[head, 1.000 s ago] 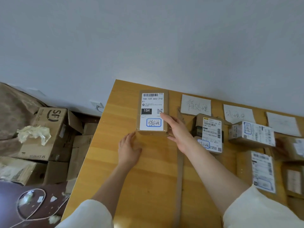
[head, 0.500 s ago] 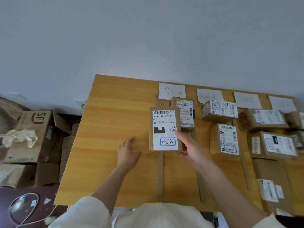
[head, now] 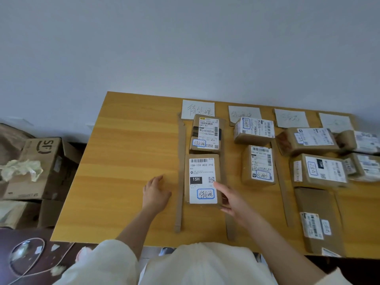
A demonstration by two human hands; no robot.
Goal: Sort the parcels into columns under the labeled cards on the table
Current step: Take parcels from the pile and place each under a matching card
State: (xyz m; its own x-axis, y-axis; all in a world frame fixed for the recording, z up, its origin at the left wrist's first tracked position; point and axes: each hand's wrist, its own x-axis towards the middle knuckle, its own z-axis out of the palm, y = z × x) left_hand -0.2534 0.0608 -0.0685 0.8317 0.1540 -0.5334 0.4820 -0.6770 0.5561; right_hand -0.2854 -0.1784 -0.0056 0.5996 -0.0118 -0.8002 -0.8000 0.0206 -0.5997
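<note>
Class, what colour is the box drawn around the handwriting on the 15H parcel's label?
Blue, on the white label of the 15H parcel; the head view shows it.

The nearest parcel (head: 202,179) in the left column bears a white label reading "15H-159-A03-210", with "15H" in a black block. A floor carton (head: 44,159) shows "SF". The cards' handwriting is not legible.
</note>
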